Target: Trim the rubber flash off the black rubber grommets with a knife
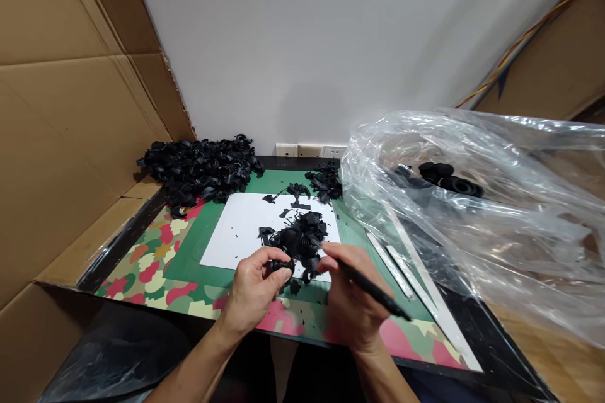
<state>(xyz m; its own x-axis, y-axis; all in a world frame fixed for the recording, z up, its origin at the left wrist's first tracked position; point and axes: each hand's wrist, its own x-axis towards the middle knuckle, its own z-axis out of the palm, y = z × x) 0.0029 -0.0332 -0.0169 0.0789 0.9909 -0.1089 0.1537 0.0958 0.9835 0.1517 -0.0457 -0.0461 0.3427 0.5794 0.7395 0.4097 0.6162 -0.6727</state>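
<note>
My left hand (255,289) pinches a small black rubber part (282,266) between thumb and fingers, just above the near edge of a white sheet (236,233). In my right hand (352,302) is a thin black knife-like tool (373,293), gripped like a pen with its tip at the part. A small heap of black trimmings (302,236) lies on the sheet right behind both hands.
A big pile of black rubber parts (198,170) fills the far left corner of the camouflage-patterned board (151,264). A clear plastic bag (472,214) holding black parts bulges at the right. Cardboard walls (70,107) stand at the left. White strips (397,264) lie right of the sheet.
</note>
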